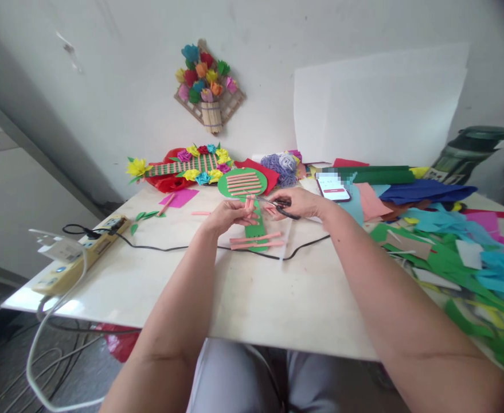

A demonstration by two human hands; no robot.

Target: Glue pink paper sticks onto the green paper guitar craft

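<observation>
My left hand (230,215) pinches short pink paper sticks (249,202) above the neck of a green paper cutout (254,230). Black-handled scissors (286,210) sit in my right hand (299,203), their blades pointing left toward the sticks. Some pink pieces also show just under my right hand; whether its fingers hold them I cannot tell. A row of pink sticks (243,183) lies across the cutout's round green head. Nearer to me, longer pink strips (258,241) lie across the lower end of the green neck.
A flower-trimmed paper guitar (191,166) lies at the back left, yarn (280,168) and a phone (334,188) at the back. Coloured paper scraps (432,252) cover the right side. A power strip (84,252) stands at left; its black cable (170,249) crosses the table.
</observation>
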